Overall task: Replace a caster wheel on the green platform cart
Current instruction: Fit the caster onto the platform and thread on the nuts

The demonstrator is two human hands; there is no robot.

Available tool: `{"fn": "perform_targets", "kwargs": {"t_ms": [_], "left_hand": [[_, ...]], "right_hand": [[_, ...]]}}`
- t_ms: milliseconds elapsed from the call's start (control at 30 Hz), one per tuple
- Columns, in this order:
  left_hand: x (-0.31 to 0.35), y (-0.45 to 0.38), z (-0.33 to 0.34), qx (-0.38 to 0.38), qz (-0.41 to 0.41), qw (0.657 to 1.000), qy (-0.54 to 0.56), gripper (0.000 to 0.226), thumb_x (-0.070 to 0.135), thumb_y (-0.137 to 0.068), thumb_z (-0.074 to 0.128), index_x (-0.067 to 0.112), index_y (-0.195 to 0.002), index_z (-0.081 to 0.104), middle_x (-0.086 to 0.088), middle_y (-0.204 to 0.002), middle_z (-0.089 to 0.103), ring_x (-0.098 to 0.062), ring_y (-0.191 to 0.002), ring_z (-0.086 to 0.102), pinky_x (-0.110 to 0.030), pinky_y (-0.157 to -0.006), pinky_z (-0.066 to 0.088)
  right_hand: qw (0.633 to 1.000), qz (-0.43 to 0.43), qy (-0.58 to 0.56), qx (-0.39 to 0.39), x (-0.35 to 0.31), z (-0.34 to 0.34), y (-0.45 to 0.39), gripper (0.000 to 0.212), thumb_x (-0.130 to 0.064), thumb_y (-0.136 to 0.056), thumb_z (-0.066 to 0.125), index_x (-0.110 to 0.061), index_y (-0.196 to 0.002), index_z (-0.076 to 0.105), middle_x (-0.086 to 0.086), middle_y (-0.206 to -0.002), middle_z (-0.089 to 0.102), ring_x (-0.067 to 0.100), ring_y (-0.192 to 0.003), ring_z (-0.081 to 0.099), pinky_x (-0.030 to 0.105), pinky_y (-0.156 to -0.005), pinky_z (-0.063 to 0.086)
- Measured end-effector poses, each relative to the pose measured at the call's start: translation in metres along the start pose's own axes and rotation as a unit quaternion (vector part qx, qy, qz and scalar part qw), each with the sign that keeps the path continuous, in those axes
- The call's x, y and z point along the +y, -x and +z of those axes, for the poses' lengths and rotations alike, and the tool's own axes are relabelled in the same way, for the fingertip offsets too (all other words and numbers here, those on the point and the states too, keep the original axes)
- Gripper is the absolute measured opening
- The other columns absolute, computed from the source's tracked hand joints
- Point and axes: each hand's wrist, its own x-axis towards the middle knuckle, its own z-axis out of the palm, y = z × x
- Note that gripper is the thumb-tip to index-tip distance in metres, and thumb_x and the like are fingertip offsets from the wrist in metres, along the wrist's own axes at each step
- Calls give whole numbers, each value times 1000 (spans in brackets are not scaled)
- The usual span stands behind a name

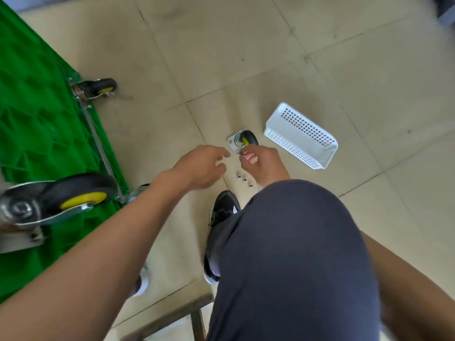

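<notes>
We look down at a tiled floor [320, 57], and the green cart [37, 134] lies overturned at our left, its underside up. Two casters are mounted on it: one far [98, 88], one close and large in view [73, 195], both black with yellow hubs. Out on the floor sits a loose caster [243, 141], wheel up on its metal plate, well apart from the cart.

The right hand [261, 163] is down just beside that caster, fingers curled, pinching something small and silvery at the fingertips, right at the plate's near edge. What the piece is, we cannot tell; it's too small. The left hand [199, 168] hovers next to it, fingers loose and spread, holding nothing, fingertips pointing toward the plate.

Three nuts [244, 179] lie in a short row on the floor, just beneath the right hand. A white basket [301, 135] rests on the tiles just right of the loose caster. Lower down, a knee in dark trousers [295, 254] fills the foreground, a black shoe [221, 217] planted beside it, and the corner of a wooden stool [177, 316] shows at the bottom edge.
</notes>
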Motion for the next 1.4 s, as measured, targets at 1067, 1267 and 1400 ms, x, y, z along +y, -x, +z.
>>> {"fn": "perform_targets", "kwargs": {"t_ms": [1067, 1267, 1400], "left_hand": [[-106, 264, -181, 204, 50, 959, -190, 31, 32, -95, 52, 25, -119, 70, 0, -114, 70, -24, -109, 63, -48, -94, 49], [-120, 284, -169, 203, 61, 953, -217, 31, 41, -91, 47, 32, -103, 74, 13, -103, 69, -15, -110, 62, -49, -103, 37], [-127, 291, -163, 215, 89, 947, -219, 29, 39, -93, 49, 30, -98, 76, 12, -99, 69, -16, -111, 61, -51, -106, 36]], "right_hand": [[938, -257, -162, -166, -326, -14, 29, 20, -10, -90, 73, -20, -107, 76, -8, -74, 73, 12, -66, 66, 27, -69, 59], [935, -157, -235, -213, -325, 17, 28, 16, -6, -89, 73, -12, -104, 75, 10, -77, 73, 17, -68, 67, 35, -74, 61], [936, -125, -229, -238, -326, 30, 29, 19, -7, -86, 77, -9, -105, 73, 6, -76, 73, 20, -67, 69, 32, -75, 61]]}}
